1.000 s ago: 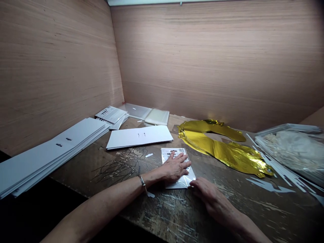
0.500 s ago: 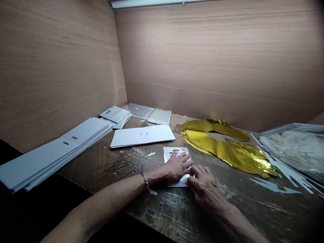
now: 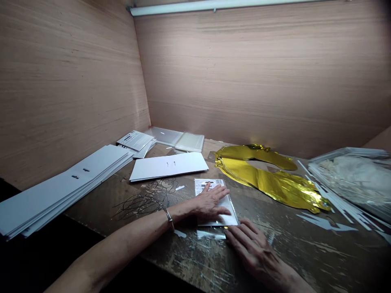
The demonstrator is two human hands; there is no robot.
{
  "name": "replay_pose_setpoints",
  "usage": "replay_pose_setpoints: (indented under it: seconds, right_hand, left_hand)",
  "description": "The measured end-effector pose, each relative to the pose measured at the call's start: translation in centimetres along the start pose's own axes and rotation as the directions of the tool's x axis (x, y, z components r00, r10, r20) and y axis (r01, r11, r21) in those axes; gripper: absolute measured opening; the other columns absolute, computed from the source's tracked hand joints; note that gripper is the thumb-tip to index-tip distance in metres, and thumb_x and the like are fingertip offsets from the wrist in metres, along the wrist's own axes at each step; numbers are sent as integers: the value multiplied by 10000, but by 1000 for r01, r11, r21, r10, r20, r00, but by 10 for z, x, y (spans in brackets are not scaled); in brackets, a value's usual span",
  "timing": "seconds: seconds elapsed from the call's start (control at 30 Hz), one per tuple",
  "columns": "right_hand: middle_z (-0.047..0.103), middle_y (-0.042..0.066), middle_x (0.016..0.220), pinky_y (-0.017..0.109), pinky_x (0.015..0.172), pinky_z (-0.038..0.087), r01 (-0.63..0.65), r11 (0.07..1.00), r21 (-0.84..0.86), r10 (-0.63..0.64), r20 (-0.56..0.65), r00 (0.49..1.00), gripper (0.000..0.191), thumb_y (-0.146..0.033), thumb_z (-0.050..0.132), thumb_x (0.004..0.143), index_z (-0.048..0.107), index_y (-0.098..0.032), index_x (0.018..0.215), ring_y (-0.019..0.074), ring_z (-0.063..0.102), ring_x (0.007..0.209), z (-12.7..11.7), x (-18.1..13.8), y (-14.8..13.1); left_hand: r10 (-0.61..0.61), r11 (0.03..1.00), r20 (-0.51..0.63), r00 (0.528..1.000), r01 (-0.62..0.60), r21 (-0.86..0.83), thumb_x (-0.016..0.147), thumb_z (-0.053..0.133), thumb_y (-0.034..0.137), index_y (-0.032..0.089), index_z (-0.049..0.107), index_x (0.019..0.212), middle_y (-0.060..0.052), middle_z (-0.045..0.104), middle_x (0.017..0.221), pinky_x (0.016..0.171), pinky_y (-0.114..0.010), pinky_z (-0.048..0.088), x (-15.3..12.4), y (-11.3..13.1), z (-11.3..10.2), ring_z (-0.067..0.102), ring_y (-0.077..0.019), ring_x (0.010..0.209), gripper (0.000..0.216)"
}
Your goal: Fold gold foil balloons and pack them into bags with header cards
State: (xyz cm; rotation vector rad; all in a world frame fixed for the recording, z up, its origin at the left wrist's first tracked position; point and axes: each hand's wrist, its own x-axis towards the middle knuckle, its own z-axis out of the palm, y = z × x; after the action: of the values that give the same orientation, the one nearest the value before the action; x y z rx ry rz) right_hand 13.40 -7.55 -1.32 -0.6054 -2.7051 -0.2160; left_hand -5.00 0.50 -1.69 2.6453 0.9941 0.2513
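A small clear packet (image 3: 229,203) with a white printed card inside lies flat on the worn wooden table (image 3: 189,260). My left hand (image 3: 210,201) rests flat on it, fingers stretched out, a metal bangle on the wrist. Just below the packet's near edge, my right hand (image 3: 252,246) lies palm down with fingers extended toward a clear flap (image 3: 210,235) that sticks out from the packet's bottom.
Gold foil balloons (image 3: 269,179) lie to the right of the packet. A white card (image 3: 169,166) lies behind it, a long stack of white cards (image 3: 61,187) at the left, printed leaflets (image 3: 136,141) and clear bags (image 3: 180,139) at the back, bagged white items (image 3: 354,179) at right.
My right hand has drawn back from the packet's lower right corner toward me, and a clear flap now shows below the packet. The left hand stays pressed on the packet.
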Motion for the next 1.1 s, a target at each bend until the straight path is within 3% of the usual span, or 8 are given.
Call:
replay_pose_setpoints:
  seconds: [0.07, 0.13, 0.23, 0.3, 0.43, 0.67, 1.0, 1.1]
  right_hand:
    - [603, 98, 924, 406, 771, 390, -34, 999, 24, 35, -26, 999, 319, -53, 340, 773, 474, -99, 1059, 184, 522, 772, -3, -5, -4]
    - [598, 105, 982, 397, 770, 400, -66, 997, 33, 67, -38, 997, 348, -65, 345, 768, 445, -95, 1100, 189, 529, 824, -5, -10, -10]
    - [609, 102, 985, 392, 764, 412, -109, 994, 8, 109, -90, 990, 330, -66, 348, 747, 509, -121, 1030, 199, 538, 881, -6, -14, -16]
    - [617, 104, 971, 406, 753, 419, -113, 994, -8, 110, -140, 984, 308, -65, 355, 728, 547, -137, 958, 208, 548, 882, -5, -15, -17]
    - [624, 116, 949, 434, 730, 434, -110, 994, 2, 110, -143, 984, 286, -73, 362, 715, 560, -136, 911, 220, 560, 863, -4, -14, -16]
    - [627, 116, 923, 431, 767, 422, -149, 989, 16, 150, -131, 980, 256, -71, 343, 743, 571, -138, 838, 220, 532, 917, -17, -5, -17]
    - [614, 85, 961, 426, 845, 329, -206, 977, 62, 215, -298, 930, 259, -57, 393, 692, 546, -163, 871, 198, 492, 967, -48, 5, 14]
    - [628, 52, 891, 370, 796, 356, -314, 947, 63, 319, -248, 915, 231, -73, 397, 732, 542, -175, 881, 164, 532, 848, -51, -7, 22]
  left_hand:
    - [59, 998, -51, 997, -57, 39, 698, 404, 593, 132, 182, 1264, -165, 147, 1334, 954, -482, 32, -5, 1, -3, 74, -256, 1226, 762]
    - [122, 986, -81, 989, -112, 121, 647, 466, 604, 147, 278, 1214, -157, 163, 1330, 935, -520, 27, -12, 7, -8, 76, -291, 1217, 752]
    - [124, 974, -66, 990, -108, 201, 683, 450, 568, 150, 418, 1057, -145, 356, 1220, 894, -541, 143, -21, 22, -16, 239, -306, 1148, 561]
    - [85, 971, -34, 996, -75, 228, 732, 430, 490, 149, 456, 938, -116, 471, 1068, 849, -481, 268, -24, 32, -19, 370, -270, 1037, 399]
    - [66, 938, 12, 998, -66, 340, 745, 405, 308, 142, 459, 818, -84, 528, 854, 695, -366, 392, -20, 43, -15, 466, -232, 832, 190]
    - [88, 911, 59, 994, -105, 400, 716, 372, 128, 125, 430, 844, -80, 548, 768, 562, -297, 418, -8, 47, -13, 523, -204, 695, 140]
    - [31, 926, 21, 999, -37, 375, 714, 346, 84, 149, 417, 780, -66, 578, 719, 554, -270, 403, 22, 47, -61, 550, -188, 639, 117]
    - [4, 925, 7, 1000, -7, 380, 698, 358, 91, 162, 409, 752, -53, 573, 693, 552, -260, 394, 26, 48, -67, 542, -183, 628, 102]
